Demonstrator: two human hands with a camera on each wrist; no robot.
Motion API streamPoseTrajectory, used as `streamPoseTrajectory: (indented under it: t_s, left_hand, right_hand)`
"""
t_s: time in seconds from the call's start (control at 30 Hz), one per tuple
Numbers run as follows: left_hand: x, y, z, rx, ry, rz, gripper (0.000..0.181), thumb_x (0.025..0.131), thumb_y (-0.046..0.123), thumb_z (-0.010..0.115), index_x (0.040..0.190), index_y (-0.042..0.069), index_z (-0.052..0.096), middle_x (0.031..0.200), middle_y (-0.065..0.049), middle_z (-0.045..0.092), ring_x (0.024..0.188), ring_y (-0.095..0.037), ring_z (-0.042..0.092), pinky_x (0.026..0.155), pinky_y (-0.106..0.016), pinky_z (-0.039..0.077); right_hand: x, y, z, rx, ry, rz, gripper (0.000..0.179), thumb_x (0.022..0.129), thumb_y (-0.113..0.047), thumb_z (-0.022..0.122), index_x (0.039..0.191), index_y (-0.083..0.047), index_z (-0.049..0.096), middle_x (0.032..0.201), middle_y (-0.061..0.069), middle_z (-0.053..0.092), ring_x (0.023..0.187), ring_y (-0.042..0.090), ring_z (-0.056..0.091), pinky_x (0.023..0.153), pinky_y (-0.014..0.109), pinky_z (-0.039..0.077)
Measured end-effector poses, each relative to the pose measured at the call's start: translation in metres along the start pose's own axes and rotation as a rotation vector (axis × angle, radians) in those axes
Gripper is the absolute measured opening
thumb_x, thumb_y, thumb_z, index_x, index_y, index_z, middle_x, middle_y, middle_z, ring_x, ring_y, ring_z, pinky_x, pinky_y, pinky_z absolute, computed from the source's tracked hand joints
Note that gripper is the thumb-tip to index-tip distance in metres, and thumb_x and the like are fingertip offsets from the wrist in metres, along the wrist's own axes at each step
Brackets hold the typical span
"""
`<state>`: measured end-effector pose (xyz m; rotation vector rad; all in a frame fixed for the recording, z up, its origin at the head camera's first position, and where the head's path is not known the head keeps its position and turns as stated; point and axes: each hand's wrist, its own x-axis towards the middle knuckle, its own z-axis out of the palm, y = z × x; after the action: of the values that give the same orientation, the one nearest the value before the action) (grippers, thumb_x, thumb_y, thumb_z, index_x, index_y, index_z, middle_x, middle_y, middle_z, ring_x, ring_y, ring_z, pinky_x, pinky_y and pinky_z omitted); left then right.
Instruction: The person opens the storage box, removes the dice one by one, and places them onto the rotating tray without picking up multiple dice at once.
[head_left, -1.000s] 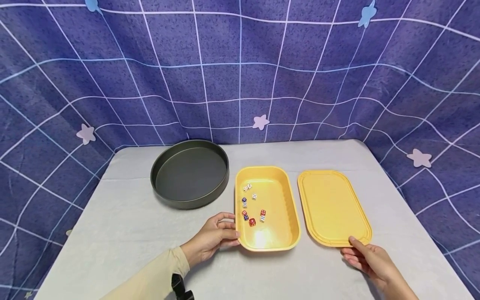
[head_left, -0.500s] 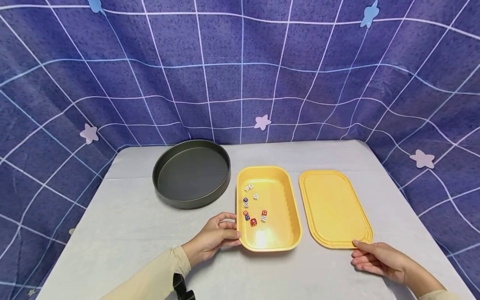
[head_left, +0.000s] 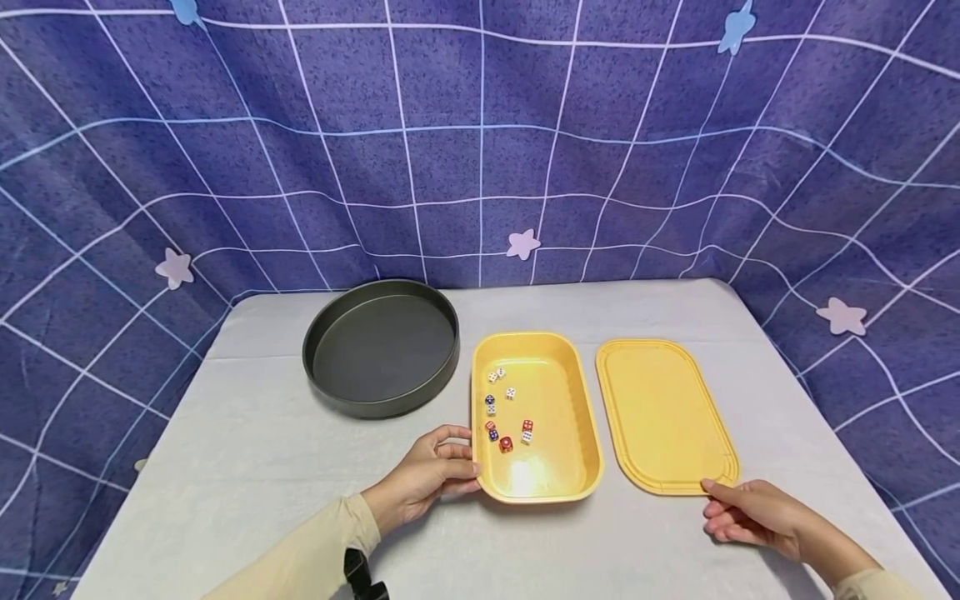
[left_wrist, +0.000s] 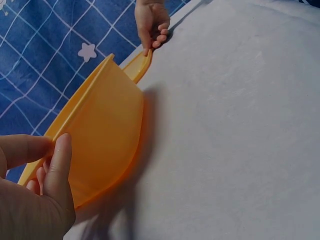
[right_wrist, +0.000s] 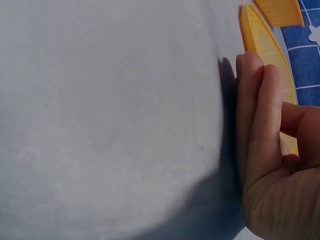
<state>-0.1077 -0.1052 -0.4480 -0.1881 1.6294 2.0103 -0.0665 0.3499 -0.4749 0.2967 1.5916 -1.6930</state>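
Note:
A yellow rectangular container [head_left: 559, 425] stands mid-table, with several small dice in red, blue and white inside, mostly along its left half; one red die [head_left: 506, 445] looks larger. My left hand [head_left: 426, 477] pinches the container's rim near its front left corner, thumb and fingers on either side, as the left wrist view shows on the container's outer wall [left_wrist: 107, 130]. To the right lies the flat yellow lid [head_left: 663, 417]. At its front right corner my right hand [head_left: 759, 518] pinches the edge, thumb on top; in the right wrist view the fingers [right_wrist: 270, 110] partly cover the lid.
A round dark pan [head_left: 384, 354] stands at the back left of the container. The white cloth-covered table [head_left: 262, 467] ends at a blue gridded curtain [head_left: 450, 167] behind and at both sides.
My right hand has shifted slightly right along the lid's near edge and turned, showing more forearm. The lid's front end has shifted a little. My left hand and the dice keep their places.

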Motion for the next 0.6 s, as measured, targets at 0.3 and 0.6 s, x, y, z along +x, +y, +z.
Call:
streamPoseTrajectory:
  t_s: [0.3,0.6]
  left_hand:
    - [0.0,-0.001,0.0,-0.016,-0.008,-0.004,0.053,0.079,-0.015,0.064,0.126,-0.008,0.04,0.092,-0.011,0.06,0.073,-0.017,0.067,0.074,-0.034,0.061]
    - [-0.006,0.026,-0.016,0.219,0.05,0.081,0.061,0.078,-0.005,0.07,0.133,-0.006,0.044,0.119,-0.024,0.054,0.089,-0.017,0.064,0.083,-0.036,0.058]
  right_hand:
    - [0.0,0.002,0.003,-0.019,0.054,0.003,0.041,0.102,-0.033,0.047,0.079,-0.007,0.069,0.073,0.003,0.072,0.066,0.009,0.069,0.062,0.017,0.057]
    - [-0.007,-0.003,0.005,-0.051,0.048,-0.011,0.042,0.102,-0.036,0.045,0.089,-0.004,0.071,0.08,0.005,0.073,0.072,0.013,0.071,0.068,0.022,0.059]
